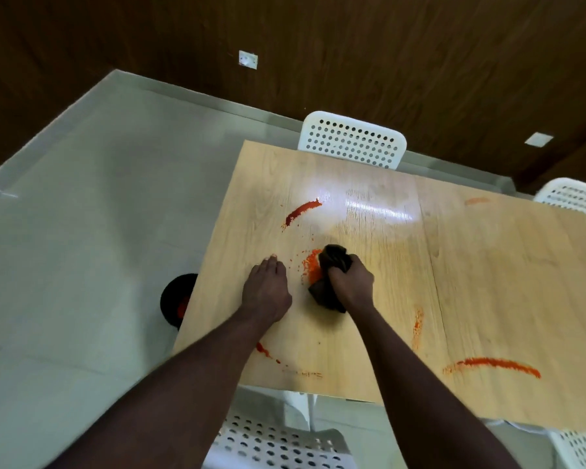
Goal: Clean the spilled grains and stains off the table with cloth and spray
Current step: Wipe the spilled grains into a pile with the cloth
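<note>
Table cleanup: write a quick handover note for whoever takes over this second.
Right hand: grip closed round the dark cloth, pressed on the table against the orange pile.
Left hand: flat on the table, holding nothing.
Spray: not in view.
Done: nothing clearly finished.
Left: the pile, the far streak, the near-right streak, the smear above it, drips at the near edge.

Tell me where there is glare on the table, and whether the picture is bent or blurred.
Head view: a white glare patch lies on the table beyond the cloth, washing out the grain. Head view: wide-angle distortion bows the table edges. Head view: the right hand gripping the cloth and the flat left hand look slightly soft.
</note>
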